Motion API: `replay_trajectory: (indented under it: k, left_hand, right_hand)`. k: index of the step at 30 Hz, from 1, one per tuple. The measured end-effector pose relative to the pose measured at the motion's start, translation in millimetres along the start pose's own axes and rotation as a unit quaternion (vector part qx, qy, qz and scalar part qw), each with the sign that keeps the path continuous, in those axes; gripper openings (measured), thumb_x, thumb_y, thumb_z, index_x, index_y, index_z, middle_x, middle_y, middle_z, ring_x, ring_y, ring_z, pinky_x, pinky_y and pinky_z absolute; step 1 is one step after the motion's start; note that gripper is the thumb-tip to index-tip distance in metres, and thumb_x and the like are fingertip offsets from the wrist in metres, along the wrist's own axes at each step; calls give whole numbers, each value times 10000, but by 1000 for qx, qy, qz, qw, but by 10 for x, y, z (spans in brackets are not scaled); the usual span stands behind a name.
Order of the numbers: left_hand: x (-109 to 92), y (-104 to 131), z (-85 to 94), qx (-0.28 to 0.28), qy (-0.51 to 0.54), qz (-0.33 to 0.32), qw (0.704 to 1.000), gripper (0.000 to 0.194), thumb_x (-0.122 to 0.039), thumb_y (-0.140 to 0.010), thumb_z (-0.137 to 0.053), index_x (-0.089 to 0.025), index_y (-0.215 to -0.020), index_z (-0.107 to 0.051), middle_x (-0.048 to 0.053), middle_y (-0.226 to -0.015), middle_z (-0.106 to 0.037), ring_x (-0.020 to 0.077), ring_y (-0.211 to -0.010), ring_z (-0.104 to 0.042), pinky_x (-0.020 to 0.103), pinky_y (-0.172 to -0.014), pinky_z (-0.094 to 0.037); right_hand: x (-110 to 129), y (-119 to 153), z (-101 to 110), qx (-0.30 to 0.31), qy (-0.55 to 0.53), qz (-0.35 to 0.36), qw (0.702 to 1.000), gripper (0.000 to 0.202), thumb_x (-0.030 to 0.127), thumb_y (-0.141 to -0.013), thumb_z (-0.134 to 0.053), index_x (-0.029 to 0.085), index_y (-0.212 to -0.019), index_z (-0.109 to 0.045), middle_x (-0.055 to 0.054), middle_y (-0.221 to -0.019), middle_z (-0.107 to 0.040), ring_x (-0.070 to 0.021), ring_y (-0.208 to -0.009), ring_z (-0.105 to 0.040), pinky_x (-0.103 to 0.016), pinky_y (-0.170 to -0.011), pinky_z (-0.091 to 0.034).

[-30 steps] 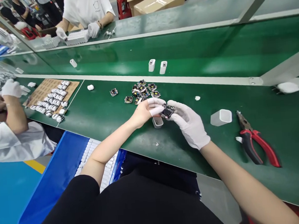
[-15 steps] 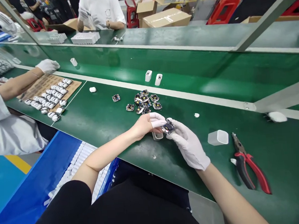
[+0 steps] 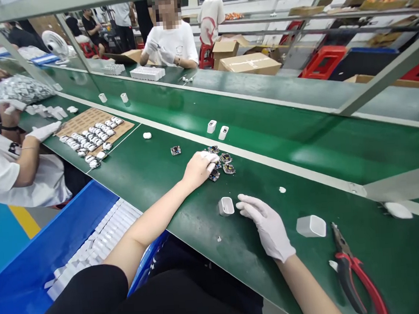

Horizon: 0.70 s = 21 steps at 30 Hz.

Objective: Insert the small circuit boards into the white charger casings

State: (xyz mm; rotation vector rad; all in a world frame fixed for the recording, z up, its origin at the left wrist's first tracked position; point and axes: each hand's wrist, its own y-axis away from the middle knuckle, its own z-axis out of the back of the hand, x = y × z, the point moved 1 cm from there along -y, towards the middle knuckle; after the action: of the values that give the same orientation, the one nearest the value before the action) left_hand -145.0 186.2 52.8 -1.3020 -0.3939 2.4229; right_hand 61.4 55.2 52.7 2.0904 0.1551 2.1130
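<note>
the left hand (image 3: 197,169) lies on the pile of small circuit boards (image 3: 221,163) on the green counter (image 3: 153,175), its fingers curled down over the near boards; whether they actually pinch one cannot be told. the right hand (image 3: 268,227), in a white glove, rests flat on the counter with its fingers spread loosely and holding nothing, the fingertips just beside a small white open case (image 3: 226,206). that case stands upright, mouth up, between the two hands and nearer than the pile. one stray board (image 3: 175,150) lies left of the pile, well apart from it. a second white case (image 3: 311,226) lies on its side to the right of the gloved hand, and red-handled pliers (image 3: 354,276) lie just beyond that. two white cases (image 3: 217,129) stand on the conveyor belt (image 3: 301,136) behind the pile. left of the pile, a brown cardboard sheet (image 3: 92,124) carries rows of small parts, with another person's gloved hand (image 3: 44,131) at its edge. a blue bin (image 3: 41,274) with white cases sits below the counter's near edge.
</note>
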Motion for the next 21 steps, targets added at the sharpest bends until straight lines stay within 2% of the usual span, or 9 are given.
replay_trajectory:
  k: [2, 4, 6, 9, 12, 17, 21]
  left_hand:
    - [-47, 39, -41, 44, -39, -40, 997, 147, -182, -786, -679, -238, -914, -723, 52, -1056, -681, 248, -1115, -574, 435, -1042, -414]
    - [-92, 75, -55, 62, -73, -61, 994, 156, -187, -766, -694, -242, -910, -722, 52, -1082, -673, 257, -1125, -561, 442, -1033, -412]
    - [-115, 81, -23, 48, -102, -64, 992, 226, -196, -793, -664, -240, -1012, -703, 60, -1165, -647, 255, -1155, -539, 439, -1040, -405]
    - [-83, 37, 100, -13, -137, -29, 990, 313, -173, -865, -553, -193, -1167, -632, 96, -1241, -603, 255, -1202, -504, 443, -1066, -390]
    - [2, 38, 242, -56, -167, 16, 984, 292, -156, -873, -524, -153, -1146, -626, 120, -1182, -621, 270, -1178, -524, 461, -1050, -411]
    - [116, 280, 428, -26, -203, 23, 979, 230, -237, -817, -643, -192, -1039, -683, 81, -1159, -645, 263, -1115, -574, 433, -1002, -474]
    - [227, 375, 633, -46, -223, 47, 973, 241, -253, -851, -612, -196, -1079, -668, 95, -1231, -613, 274, -1161, -548, 457, -1040, -451]
  right_hand:
    - [9, 1, 1, 7, 5, 0, 1000, 433, 495, -765, -730, 188, -1070, -714, -89, -973, -733, -234, -912, -661, -415, -866, -551]
    - [13, 3, 10, 11, 10, 2, 1000, 436, 494, -764, -729, 183, -1070, -717, -88, -958, -737, -230, -900, -665, -410, -865, -551]
    - [13, 4, 21, 8, 16, 6, 1000, 430, 492, -773, -720, 181, -1070, -719, -88, -949, -740, -225, -879, -673, -409, -864, -554]
    - [-3, -1, 27, 0, 30, 21, 999, 417, 488, -791, -700, 180, -1072, -719, -89, -940, -743, -223, -852, -685, -417, -856, -565]
    - [-57, -21, 12, -7, 50, 49, 997, 406, 497, -807, -675, 182, -1062, -711, -94, -952, -744, -230, -857, -696, -431, -851, -578]
    - [-212, -149, -16, -1, 120, 118, 986, 365, 462, -871, -572, 188, -1092, -668, -121, -1047, -726, -254, -934, -705, -449, -855, -587]
    - [-217, -419, -62, -24, 235, 192, 952, 423, 375, -844, -571, 201, -1227, -615, -144, -1200, -641, -291, -1011, -656, -532, -928, -526]
